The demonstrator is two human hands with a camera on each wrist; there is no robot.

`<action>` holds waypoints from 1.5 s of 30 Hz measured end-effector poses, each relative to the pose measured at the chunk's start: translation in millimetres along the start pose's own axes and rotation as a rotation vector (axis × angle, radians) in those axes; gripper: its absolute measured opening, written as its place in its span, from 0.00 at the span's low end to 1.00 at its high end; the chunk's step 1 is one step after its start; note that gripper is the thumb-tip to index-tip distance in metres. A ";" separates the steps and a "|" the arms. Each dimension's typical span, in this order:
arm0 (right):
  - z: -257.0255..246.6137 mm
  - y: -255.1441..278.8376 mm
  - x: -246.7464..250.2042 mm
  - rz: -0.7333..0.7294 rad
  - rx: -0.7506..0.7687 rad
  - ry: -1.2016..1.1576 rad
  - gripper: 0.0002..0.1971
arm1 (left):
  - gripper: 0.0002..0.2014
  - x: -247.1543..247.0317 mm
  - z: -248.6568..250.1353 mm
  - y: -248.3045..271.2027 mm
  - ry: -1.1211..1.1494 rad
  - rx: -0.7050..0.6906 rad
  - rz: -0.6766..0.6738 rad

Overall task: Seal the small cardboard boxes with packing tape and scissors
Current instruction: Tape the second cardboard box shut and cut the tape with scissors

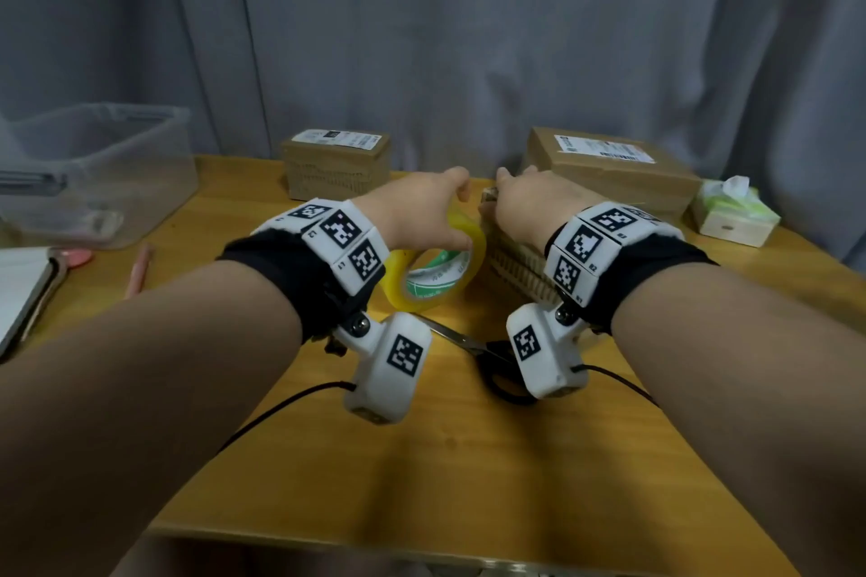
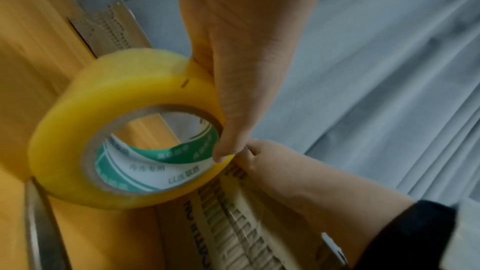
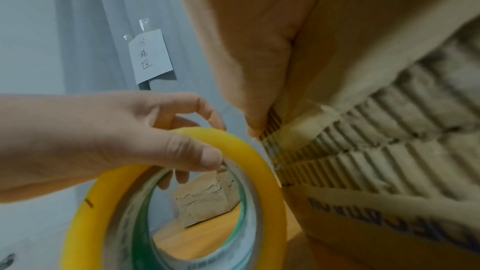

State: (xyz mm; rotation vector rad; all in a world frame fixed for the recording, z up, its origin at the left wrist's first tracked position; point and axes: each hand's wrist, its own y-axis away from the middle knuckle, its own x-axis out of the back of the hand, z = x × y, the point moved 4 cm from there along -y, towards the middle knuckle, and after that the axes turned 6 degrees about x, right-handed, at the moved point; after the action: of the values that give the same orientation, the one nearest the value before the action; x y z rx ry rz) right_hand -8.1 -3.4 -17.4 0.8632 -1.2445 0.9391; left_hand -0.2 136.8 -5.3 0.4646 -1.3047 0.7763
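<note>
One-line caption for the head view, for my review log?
Left hand grips the yellow tape roll beside a cardboard box held by the right hand; scissors lie on the table.

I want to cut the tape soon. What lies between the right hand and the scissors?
Nothing visible on the table. The scissors lie beneath the right wrist's camera, while the right hand rests on the box.

wristbands: black fabric cuff [image 1: 300, 290] on left, black cuff [image 1: 656, 276] on right
marker blocks: white, black square codes, ring each wrist
cameras: white pod [image 1: 389, 365] lower centre, second pod [image 1: 546, 349]; silver screws, black cables
</note>
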 end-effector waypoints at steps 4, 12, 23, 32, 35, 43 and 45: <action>-3.1 0.5 1.5 0.005 0.044 0.046 0.27 | 0.20 6.0 -6.7 5.7 -0.003 0.017 0.009; 1.4 5.7 -1.5 0.080 0.071 0.015 0.36 | 0.25 0.6 -9.8 9.2 -0.166 0.016 -0.058; -0.8 10.8 3.2 0.023 0.107 -0.076 0.31 | 0.22 -14.5 -25.3 12.6 0.052 0.080 0.125; -16.2 107.9 7.1 -0.033 0.382 -0.385 0.08 | 0.23 -13.0 -18.7 14.3 -0.009 0.091 0.142; -15.4 119.7 -29.5 -0.245 0.359 -0.161 0.10 | 0.23 -13.0 -13.3 19.8 -0.029 0.107 0.133; -14.9 125.9 -47.8 -0.331 0.341 0.019 0.19 | 0.24 -10.8 -8.8 27.2 -0.003 0.144 0.122; -14.9 126.7 -41.5 -0.331 0.350 0.057 0.09 | 0.24 -9.2 -6.6 27.8 -0.016 0.150 0.115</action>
State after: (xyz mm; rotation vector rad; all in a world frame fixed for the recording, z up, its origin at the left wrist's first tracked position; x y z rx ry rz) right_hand -122.8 54.1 -56.8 1.2652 -0.8637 0.9159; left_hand -16.7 157.7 -18.9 0.5199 -1.3014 0.9730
